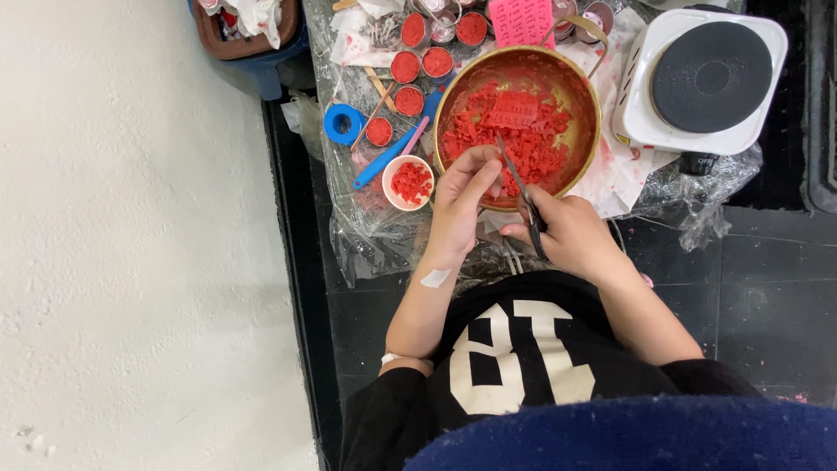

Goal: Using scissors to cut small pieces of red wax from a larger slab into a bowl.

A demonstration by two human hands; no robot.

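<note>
Black bench under crinkled plastic sheet [366,235], white wall on one side. Right hand [571,234] is closed round the handles of scissors [521,187]; blades point up-left into the brass bowl [586,131], long axis running diagonally from hand to bowl. Left hand [462,196] pinches something small at the blade tips with thumb and fingers; can't tell what. Bowl holds red wax bits [514,131], likely light, crumbly, a bit greasy. Scissors look stiff, best held by the handles. Hot plate [702,78] sits beside the bowl; small cup [408,181] nearby.
</note>
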